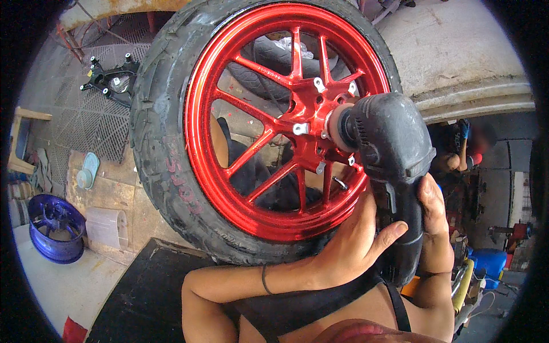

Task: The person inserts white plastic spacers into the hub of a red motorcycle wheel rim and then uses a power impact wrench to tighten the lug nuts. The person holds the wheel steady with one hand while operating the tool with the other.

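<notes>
Left hand [350, 247]: fingers gripping polisher [394, 137]
Right hand [433, 212]: fingers gripping polisher
Tyre [164, 148]: red wheel [306, 106] inside
Clear tub [107, 227]: contents unclear

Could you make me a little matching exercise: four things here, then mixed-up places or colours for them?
1. Tool
2. Tyred wheel
3. Bare wheel
4. Wristband

A. Bluish purple
B. On the left arm
C. Held by left hand and right hand
D. Shiny red

Pairs: 1-C, 2-D, 3-A, 4-B.
</notes>
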{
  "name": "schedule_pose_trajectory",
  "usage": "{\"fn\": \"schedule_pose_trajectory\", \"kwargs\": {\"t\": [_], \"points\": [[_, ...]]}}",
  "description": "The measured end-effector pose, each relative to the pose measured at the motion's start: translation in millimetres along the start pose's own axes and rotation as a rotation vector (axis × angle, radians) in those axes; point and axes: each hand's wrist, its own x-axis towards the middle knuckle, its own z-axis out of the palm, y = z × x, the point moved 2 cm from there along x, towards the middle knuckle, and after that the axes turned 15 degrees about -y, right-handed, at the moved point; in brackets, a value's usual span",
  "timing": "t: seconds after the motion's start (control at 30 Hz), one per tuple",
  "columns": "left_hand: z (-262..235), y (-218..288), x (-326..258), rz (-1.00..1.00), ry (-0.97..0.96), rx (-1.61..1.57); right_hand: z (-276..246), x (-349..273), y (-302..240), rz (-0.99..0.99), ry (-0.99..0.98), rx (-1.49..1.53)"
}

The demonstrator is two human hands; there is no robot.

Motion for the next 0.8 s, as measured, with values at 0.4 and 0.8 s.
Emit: {"fn": "schedule_pose_trajectory", "kwargs": {"t": [0.4, 0.8], "points": [[1.8, -2.1, -1.9, 0.010, -0.009, -0.069, 3.2, 0.3, -0.6, -0.005, -0.019, -0.003], [5.9, -6.0, -5.4, -0.001, -0.011, 0.020, 1.5, -3.7, 2.7, 0.007, -0.048, 0.006]]}}
